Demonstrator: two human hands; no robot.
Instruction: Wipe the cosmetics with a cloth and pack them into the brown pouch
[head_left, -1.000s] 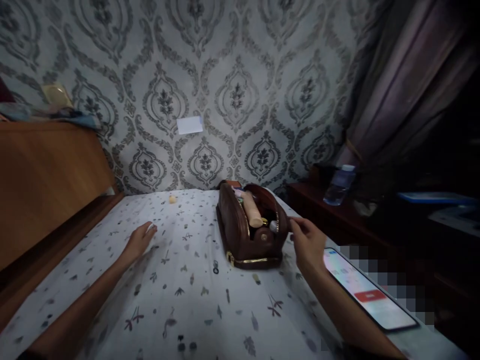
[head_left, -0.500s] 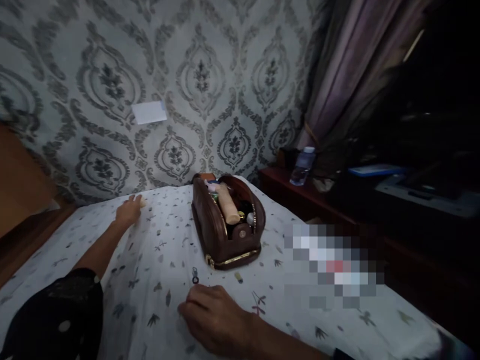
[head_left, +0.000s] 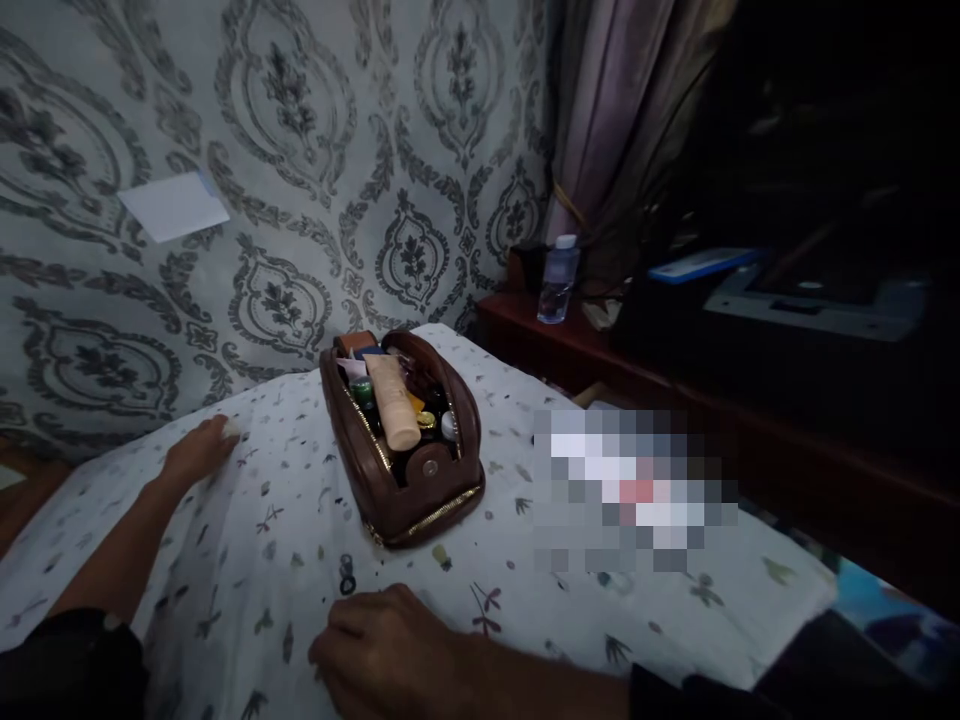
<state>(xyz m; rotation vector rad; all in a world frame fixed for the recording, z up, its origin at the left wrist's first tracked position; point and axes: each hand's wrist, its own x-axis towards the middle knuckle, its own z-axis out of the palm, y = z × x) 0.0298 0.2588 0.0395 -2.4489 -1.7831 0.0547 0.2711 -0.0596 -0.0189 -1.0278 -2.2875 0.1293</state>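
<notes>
Your left hand has stretched further out across the printed bedsheet since a second ago, when it lay well short of the small pale object by the wall, and your right hand has left the side of the brown leather toiletry bag to rest knuckles-up on the sheet near you; the view has swung right as well. Your left fingertips now sit at that pale object, though whether they have closed on it or only touch it cannot be told in this dim light. The right hand lies loosely curled, holding nothing. The bag stands unzipped mid-bed, well apart from both hands, with a beige tube and small bottles showing in its mouth. To take the pale piece cleanly, pinch it between thumb and forefinger rather than dragging it over the cloth, keep your right hand planted for balance, and lift clear before drawing back. A water bottle stands on the dark side table beyond
</notes>
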